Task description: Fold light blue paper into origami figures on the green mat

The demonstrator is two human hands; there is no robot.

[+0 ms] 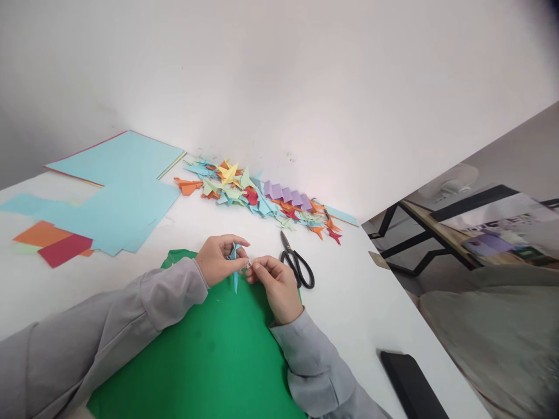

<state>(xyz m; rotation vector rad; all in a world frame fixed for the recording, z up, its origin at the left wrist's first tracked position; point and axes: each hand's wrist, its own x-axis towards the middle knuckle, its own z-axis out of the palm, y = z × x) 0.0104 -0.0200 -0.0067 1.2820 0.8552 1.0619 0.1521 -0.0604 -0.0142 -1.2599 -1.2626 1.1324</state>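
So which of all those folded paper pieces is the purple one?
The pleated purple accordion piece in the folded paper pile by the wall; the others are pointed shapes in blue, orange, yellow, green, red.

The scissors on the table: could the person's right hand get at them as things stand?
Probably yes. The scissors lie flat on the white table just beside the right hand, with nothing between them. But that hand is pinching the folded blue paper with the left hand, so it would have to let go first.
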